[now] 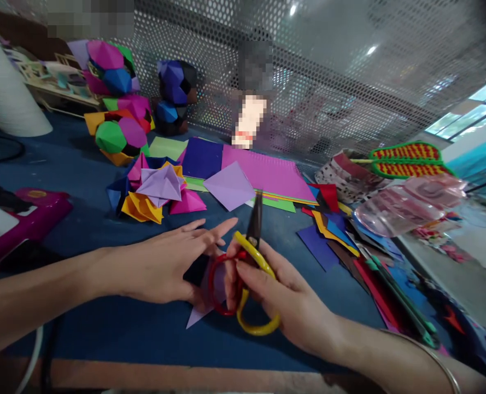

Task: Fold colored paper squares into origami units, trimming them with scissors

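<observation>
My right hand grips a pair of scissors with one yellow and one red handle loop. Their dark blades look closed and point away from me. Beside them, my left hand is held low over the table with its fingers stretched out. Its thumb is at a lilac piece of paper, which is partly hidden by the hands and the scissors. Just beyond the blades a lilac paper square lies on top of other coloured sheets. Folded paper pieces in lilac, pink, orange and blue are heaped past my left hand.
Paper balls stand at the back left near a white ribbed object. A magenta device is at far left. On the right are paper scraps, a clear plastic container and a green tool. A perforated metal panel borders the back.
</observation>
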`<action>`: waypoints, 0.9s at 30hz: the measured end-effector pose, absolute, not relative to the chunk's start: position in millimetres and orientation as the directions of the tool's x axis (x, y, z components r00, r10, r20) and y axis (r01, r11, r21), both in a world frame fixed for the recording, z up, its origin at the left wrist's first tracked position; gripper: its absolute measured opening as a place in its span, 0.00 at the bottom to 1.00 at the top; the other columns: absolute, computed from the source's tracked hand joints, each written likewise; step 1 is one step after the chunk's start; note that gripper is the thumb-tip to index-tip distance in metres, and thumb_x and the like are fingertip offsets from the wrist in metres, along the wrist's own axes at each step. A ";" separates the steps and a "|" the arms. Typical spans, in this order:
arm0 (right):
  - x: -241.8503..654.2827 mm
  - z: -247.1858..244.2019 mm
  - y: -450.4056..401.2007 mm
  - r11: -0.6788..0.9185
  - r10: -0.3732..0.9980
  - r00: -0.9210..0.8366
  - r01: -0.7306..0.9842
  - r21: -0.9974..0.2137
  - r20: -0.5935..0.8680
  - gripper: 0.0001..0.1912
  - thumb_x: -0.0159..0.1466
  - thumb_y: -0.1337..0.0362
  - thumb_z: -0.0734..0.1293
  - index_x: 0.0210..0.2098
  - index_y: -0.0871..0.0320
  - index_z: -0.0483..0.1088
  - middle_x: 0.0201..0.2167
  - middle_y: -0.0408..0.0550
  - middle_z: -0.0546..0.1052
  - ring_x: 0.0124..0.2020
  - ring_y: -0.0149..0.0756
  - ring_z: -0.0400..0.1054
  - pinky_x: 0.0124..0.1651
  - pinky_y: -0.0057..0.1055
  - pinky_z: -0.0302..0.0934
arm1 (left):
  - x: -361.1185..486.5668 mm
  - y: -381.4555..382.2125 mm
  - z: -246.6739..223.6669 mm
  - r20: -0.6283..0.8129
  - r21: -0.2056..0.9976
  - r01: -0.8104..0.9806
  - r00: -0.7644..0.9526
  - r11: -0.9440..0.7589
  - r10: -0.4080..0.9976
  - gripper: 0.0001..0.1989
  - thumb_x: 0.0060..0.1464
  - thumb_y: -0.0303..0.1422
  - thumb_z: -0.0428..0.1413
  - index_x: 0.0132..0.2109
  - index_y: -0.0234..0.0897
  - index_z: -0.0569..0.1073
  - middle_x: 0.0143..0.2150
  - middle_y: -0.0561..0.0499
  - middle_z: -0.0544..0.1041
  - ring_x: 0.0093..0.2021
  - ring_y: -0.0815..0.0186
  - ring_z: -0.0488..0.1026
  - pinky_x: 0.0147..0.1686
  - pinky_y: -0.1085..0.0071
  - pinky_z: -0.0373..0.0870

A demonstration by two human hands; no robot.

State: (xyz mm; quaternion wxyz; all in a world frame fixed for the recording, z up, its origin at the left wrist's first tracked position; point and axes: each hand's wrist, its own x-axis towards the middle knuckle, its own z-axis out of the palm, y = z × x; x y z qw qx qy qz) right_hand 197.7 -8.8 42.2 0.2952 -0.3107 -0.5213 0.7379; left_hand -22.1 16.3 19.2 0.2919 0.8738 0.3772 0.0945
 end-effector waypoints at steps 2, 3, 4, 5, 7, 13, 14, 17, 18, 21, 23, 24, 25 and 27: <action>194.8 40.9 -9.6 -0.191 0.742 -0.659 -0.032 -0.981 -0.123 0.09 0.72 0.57 0.61 0.42 0.56 0.61 0.29 0.41 0.69 0.30 0.29 0.65 0.37 0.31 0.62 | -23.6 15.7 16.3 -0.043 0.583 0.602 0.693 -0.546 0.719 0.53 0.46 0.41 0.69 0.72 0.48 0.48 0.76 0.46 0.44 0.73 0.42 0.42 0.69 0.43 0.50; 194.4 40.9 -9.8 -0.139 0.737 -0.667 0.012 -0.990 -0.112 0.10 0.73 0.56 0.59 0.41 0.56 0.60 0.29 0.41 0.69 0.31 0.29 0.65 0.38 0.31 0.61 | -24.6 15.4 14.5 -0.042 0.582 0.603 0.691 -0.545 0.721 0.55 0.45 0.40 0.69 0.73 0.49 0.46 0.76 0.46 0.42 0.73 0.40 0.41 0.68 0.41 0.51; 194.6 41.0 -9.9 -0.088 0.735 -0.671 0.054 -0.995 -0.102 0.10 0.74 0.55 0.58 0.41 0.56 0.59 0.29 0.41 0.69 0.31 0.30 0.64 0.38 0.32 0.61 | -25.6 15.0 12.6 -0.042 0.584 0.605 0.689 -0.542 0.724 0.57 0.45 0.40 0.70 0.73 0.51 0.44 0.76 0.47 0.41 0.73 0.39 0.40 0.67 0.40 0.52; 195.3 41.1 -9.8 -0.041 0.734 -0.673 0.092 -0.995 -0.092 0.11 0.74 0.55 0.57 0.42 0.56 0.59 0.29 0.41 0.68 0.30 0.30 0.64 0.38 0.32 0.61 | -26.5 14.8 10.9 -0.037 0.586 0.603 0.687 -0.541 0.726 0.58 0.45 0.40 0.70 0.73 0.52 0.41 0.76 0.46 0.41 0.72 0.37 0.40 0.66 0.38 0.54; 197.5 41.3 -9.1 0.024 0.729 -0.679 0.146 -0.989 -0.083 0.11 0.75 0.54 0.55 0.46 0.55 0.57 0.28 0.41 0.67 0.30 0.31 0.63 0.36 0.32 0.61 | -27.7 14.7 8.4 -0.023 0.591 0.594 0.689 -0.546 0.725 0.61 0.45 0.39 0.70 0.73 0.53 0.37 0.75 0.46 0.44 0.72 0.36 0.41 0.63 0.36 0.58; 205.1 41.2 -4.7 0.027 0.730 -0.680 0.117 -0.993 -0.061 0.09 0.75 0.55 0.55 0.49 0.53 0.56 0.28 0.39 0.64 0.29 0.30 0.61 0.33 0.30 0.59 | -26.9 16.5 9.1 -0.024 0.581 0.590 0.701 -0.561 0.713 0.59 0.47 0.37 0.69 0.73 0.55 0.37 0.75 0.47 0.47 0.71 0.37 0.44 0.64 0.36 0.57; 206.4 41.5 -3.4 0.014 0.735 -0.675 0.108 -0.994 -0.063 0.10 0.75 0.55 0.55 0.49 0.53 0.56 0.28 0.39 0.64 0.29 0.30 0.60 0.32 0.30 0.59 | -27.0 16.4 9.6 -0.028 0.581 0.593 0.700 -0.558 0.714 0.58 0.47 0.39 0.69 0.73 0.54 0.39 0.75 0.47 0.47 0.71 0.38 0.44 0.64 0.36 0.56; 211.1 42.8 0.8 -0.017 0.768 -0.632 0.135 -0.991 -0.099 0.10 0.75 0.54 0.55 0.48 0.54 0.57 0.27 0.38 0.65 0.28 0.29 0.60 0.32 0.30 0.58 | -28.5 15.1 9.7 -0.052 0.578 0.610 0.691 -0.542 0.721 0.58 0.48 0.45 0.68 0.73 0.54 0.36 0.74 0.46 0.51 0.71 0.37 0.44 0.63 0.36 0.59; 213.0 43.4 2.1 -0.023 0.784 -0.611 0.154 -0.988 -0.113 0.10 0.74 0.54 0.56 0.47 0.54 0.57 0.27 0.38 0.65 0.27 0.29 0.61 0.32 0.30 0.58 | -29.2 14.6 9.3 -0.057 0.575 0.616 0.687 -0.538 0.725 0.59 0.48 0.46 0.68 0.73 0.54 0.35 0.74 0.46 0.52 0.71 0.37 0.45 0.62 0.37 0.60; 219.6 44.5 5.4 -0.010 0.815 -0.567 0.195 -0.981 -0.121 0.10 0.74 0.54 0.57 0.47 0.54 0.57 0.27 0.37 0.65 0.28 0.30 0.61 0.32 0.31 0.58 | -30.5 13.1 8.2 -0.050 0.573 0.613 0.689 -0.545 0.723 0.61 0.48 0.45 0.68 0.73 0.55 0.33 0.71 0.47 0.60 0.71 0.39 0.45 0.62 0.38 0.61; 224.2 44.4 7.5 0.006 0.829 -0.549 0.203 -0.979 -0.109 0.11 0.74 0.53 0.57 0.47 0.54 0.57 0.27 0.37 0.65 0.27 0.30 0.62 0.31 0.31 0.59 | -30.7 12.6 8.1 -0.036 0.580 0.600 0.695 -0.552 0.718 0.62 0.48 0.43 0.69 0.73 0.54 0.30 0.65 0.49 0.69 0.71 0.41 0.44 0.63 0.37 0.59; 226.6 44.3 8.8 0.007 0.835 -0.540 0.206 -0.979 -0.108 0.11 0.74 0.53 0.57 0.47 0.53 0.57 0.27 0.37 0.65 0.27 0.30 0.62 0.31 0.31 0.59 | -30.7 12.5 8.2 -0.027 0.582 0.592 0.700 -0.558 0.714 0.63 0.48 0.42 0.69 0.73 0.53 0.29 0.63 0.49 0.72 0.71 0.41 0.44 0.63 0.37 0.58; 228.9 44.2 10.3 0.007 0.841 -0.531 0.212 -0.977 -0.109 0.11 0.74 0.53 0.57 0.47 0.53 0.57 0.27 0.37 0.65 0.27 0.30 0.62 0.31 0.31 0.59 | -30.7 12.5 8.4 -0.017 0.582 0.586 0.703 -0.565 0.711 0.62 0.48 0.42 0.69 0.73 0.53 0.30 0.62 0.49 0.73 0.71 0.41 0.44 0.63 0.37 0.58; 233.6 44.7 14.0 0.019 0.847 -0.520 0.237 -0.971 -0.110 0.09 0.74 0.55 0.57 0.46 0.54 0.57 0.26 0.37 0.65 0.27 0.30 0.62 0.31 0.31 0.59 | -30.7 13.0 8.7 -0.008 0.571 0.590 0.700 -0.571 0.714 0.60 0.47 0.42 0.69 0.73 0.53 0.35 0.65 0.48 0.70 0.71 0.39 0.47 0.62 0.37 0.60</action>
